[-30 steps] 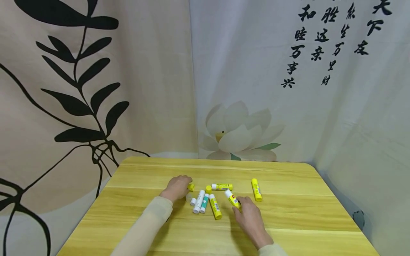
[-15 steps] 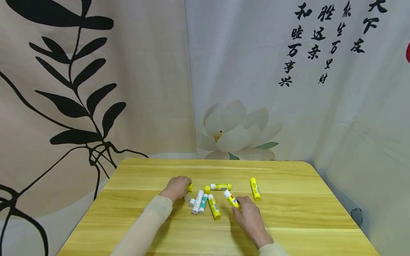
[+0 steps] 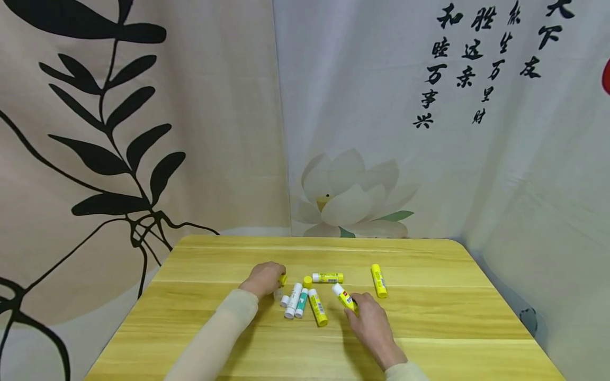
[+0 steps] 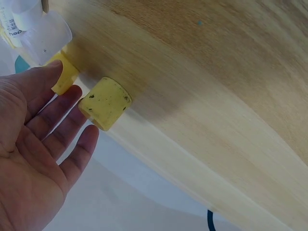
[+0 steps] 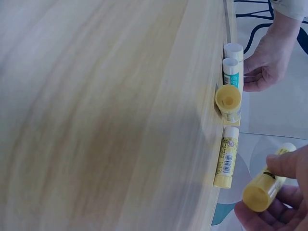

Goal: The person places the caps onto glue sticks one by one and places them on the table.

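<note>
My right hand [image 3: 374, 325] grips a yellow glue stick [image 3: 341, 294] between thumb and fingers, its white end pointing away to the left. In the right wrist view the yellow base of this stick faces the camera. At the left of the group, my left hand [image 3: 263, 279] pinches a small yellow cap [image 4: 67, 76] between thumb and forefinger. A second, speckled yellow cap [image 4: 105, 103] is by its other fingertips. Beside the hand lie a clear cap [image 3: 278, 294] and a white cap [image 3: 284, 301]. Next to them are a white glue stick [image 3: 293, 301] and a teal-labelled one [image 3: 302, 303].
Between the hands lies a yellow glue stick [image 3: 318, 308]. Behind it are a yellow cap [image 3: 307, 281] and a glue stick lying crosswise [image 3: 329, 278]. Another yellow glue stick [image 3: 378, 281] lies to the right. Printed cloth hangs behind the wooden table [image 3: 419, 264].
The head view has shifted slightly, moving the backdrop a little to the left. Both hands keep their places and their hold.
</note>
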`<action>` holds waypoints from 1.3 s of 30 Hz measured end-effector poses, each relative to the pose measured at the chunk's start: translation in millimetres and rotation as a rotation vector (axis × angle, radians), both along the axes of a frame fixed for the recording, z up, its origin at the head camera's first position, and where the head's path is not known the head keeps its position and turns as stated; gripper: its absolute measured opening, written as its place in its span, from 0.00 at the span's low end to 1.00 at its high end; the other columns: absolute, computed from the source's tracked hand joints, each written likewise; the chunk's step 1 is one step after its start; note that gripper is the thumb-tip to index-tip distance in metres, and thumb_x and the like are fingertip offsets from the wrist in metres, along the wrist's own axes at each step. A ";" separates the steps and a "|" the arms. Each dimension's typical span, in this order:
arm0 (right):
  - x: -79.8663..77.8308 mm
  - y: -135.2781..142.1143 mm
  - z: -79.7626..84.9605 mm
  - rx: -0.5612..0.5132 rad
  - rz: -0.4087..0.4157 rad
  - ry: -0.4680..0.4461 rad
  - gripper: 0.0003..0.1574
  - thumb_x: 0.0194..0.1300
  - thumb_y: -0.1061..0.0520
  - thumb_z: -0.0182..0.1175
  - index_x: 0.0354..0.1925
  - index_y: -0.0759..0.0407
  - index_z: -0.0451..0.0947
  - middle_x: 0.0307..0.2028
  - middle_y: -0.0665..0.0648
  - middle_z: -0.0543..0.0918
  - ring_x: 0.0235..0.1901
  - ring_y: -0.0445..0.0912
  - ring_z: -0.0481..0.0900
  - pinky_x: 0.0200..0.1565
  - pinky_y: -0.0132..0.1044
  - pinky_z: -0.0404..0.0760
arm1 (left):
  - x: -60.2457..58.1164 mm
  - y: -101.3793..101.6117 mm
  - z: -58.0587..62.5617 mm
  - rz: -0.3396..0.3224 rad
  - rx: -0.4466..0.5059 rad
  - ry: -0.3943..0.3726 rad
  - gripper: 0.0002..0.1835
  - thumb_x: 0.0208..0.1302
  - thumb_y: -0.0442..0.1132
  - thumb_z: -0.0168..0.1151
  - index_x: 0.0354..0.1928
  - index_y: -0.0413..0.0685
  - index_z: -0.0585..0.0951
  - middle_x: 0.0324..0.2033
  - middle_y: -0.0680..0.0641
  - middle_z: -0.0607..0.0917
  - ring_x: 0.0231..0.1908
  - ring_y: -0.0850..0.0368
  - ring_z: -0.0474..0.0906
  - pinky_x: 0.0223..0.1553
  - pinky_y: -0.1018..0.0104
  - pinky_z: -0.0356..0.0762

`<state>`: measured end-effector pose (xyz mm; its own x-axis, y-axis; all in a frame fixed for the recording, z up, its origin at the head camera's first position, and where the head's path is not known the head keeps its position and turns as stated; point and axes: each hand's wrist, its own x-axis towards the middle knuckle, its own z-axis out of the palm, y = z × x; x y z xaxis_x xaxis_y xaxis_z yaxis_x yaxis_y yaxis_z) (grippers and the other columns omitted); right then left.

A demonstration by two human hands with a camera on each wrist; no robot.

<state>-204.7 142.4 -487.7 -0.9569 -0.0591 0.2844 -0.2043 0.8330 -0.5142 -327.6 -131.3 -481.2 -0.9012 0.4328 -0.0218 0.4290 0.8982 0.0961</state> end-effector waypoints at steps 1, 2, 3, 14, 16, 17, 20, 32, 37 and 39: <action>0.1 -0.1 0.0 0.001 -0.001 -0.002 0.24 0.59 0.60 0.71 0.52 0.69 0.80 0.35 0.56 0.79 0.31 0.45 0.77 0.34 0.44 0.80 | -0.1 0.3 -0.1 -0.001 0.001 0.004 0.11 0.61 0.34 0.70 0.45 0.46 0.84 0.39 0.49 0.86 0.43 0.53 0.82 0.47 0.57 0.79; 0.1 -0.1 -0.2 0.001 -0.003 -0.005 0.24 0.59 0.60 0.71 0.52 0.69 0.80 0.35 0.56 0.79 0.31 0.45 0.77 0.33 0.44 0.79 | -0.1 0.4 -0.3 -0.001 -0.001 0.007 0.10 0.61 0.34 0.70 0.45 0.46 0.84 0.38 0.49 0.86 0.43 0.53 0.82 0.46 0.57 0.79; 0.0 -0.1 -0.3 0.001 -0.004 -0.008 0.24 0.59 0.60 0.71 0.52 0.69 0.80 0.35 0.56 0.79 0.31 0.45 0.77 0.33 0.44 0.79 | -0.2 0.5 -0.6 0.000 -0.001 0.010 0.10 0.61 0.34 0.70 0.44 0.46 0.84 0.38 0.49 0.86 0.42 0.53 0.82 0.46 0.57 0.79; -1.2 -0.4 -1.7 0.004 -0.003 -0.001 0.23 0.59 0.60 0.71 0.51 0.68 0.80 0.34 0.55 0.78 0.30 0.43 0.75 0.32 0.41 0.78 | -3.6 0.4 -2.7 0.062 0.022 0.001 0.08 0.59 0.34 0.71 0.40 0.44 0.83 0.32 0.49 0.84 0.38 0.52 0.80 0.46 0.55 0.78; -1.7 -0.3 -2.1 0.002 -0.004 -0.003 0.23 0.59 0.60 0.71 0.51 0.69 0.80 0.34 0.55 0.79 0.30 0.43 0.75 0.32 0.41 0.78 | -4.0 0.3 -1.5 0.067 0.030 0.006 0.08 0.59 0.33 0.71 0.40 0.43 0.84 0.33 0.48 0.85 0.38 0.51 0.81 0.47 0.53 0.78; -1.7 -0.4 -2.1 0.000 -0.005 -0.006 0.23 0.59 0.60 0.71 0.51 0.69 0.80 0.35 0.56 0.79 0.30 0.43 0.75 0.32 0.42 0.78 | -4.1 0.3 -0.9 0.067 0.035 0.010 0.08 0.59 0.33 0.71 0.40 0.43 0.84 0.34 0.48 0.85 0.38 0.51 0.81 0.48 0.53 0.77; -1.6 0.2 -2.6 0.004 0.001 -0.010 0.24 0.59 0.60 0.71 0.52 0.69 0.80 0.35 0.57 0.79 0.30 0.44 0.76 0.32 0.42 0.78 | -3.6 0.1 1.7 0.066 0.051 0.009 0.10 0.59 0.35 0.72 0.42 0.42 0.84 0.35 0.47 0.85 0.39 0.50 0.81 0.47 0.53 0.78; -0.6 2.9 -2.0 0.009 0.008 0.002 0.22 0.59 0.60 0.70 0.50 0.68 0.80 0.35 0.56 0.80 0.32 0.46 0.77 0.34 0.45 0.80 | 1.9 -2.0 8.5 0.045 0.101 0.031 0.12 0.57 0.39 0.73 0.41 0.43 0.84 0.31 0.49 0.84 0.36 0.52 0.80 0.41 0.55 0.79; -0.6 4.4 -3.0 0.009 0.015 0.007 0.21 0.59 0.60 0.70 0.50 0.68 0.81 0.36 0.56 0.80 0.32 0.46 0.78 0.35 0.45 0.80 | 6.6 -3.3 8.4 0.046 0.133 0.045 0.12 0.56 0.40 0.74 0.39 0.43 0.84 0.30 0.50 0.84 0.32 0.55 0.79 0.39 0.56 0.79; -0.8 4.5 -3.6 0.010 0.019 0.013 0.21 0.58 0.60 0.71 0.49 0.67 0.81 0.36 0.56 0.80 0.32 0.46 0.78 0.35 0.46 0.80 | 9.5 -3.5 9.2 0.049 0.144 0.046 0.12 0.56 0.40 0.74 0.39 0.43 0.84 0.30 0.51 0.84 0.32 0.55 0.79 0.38 0.56 0.79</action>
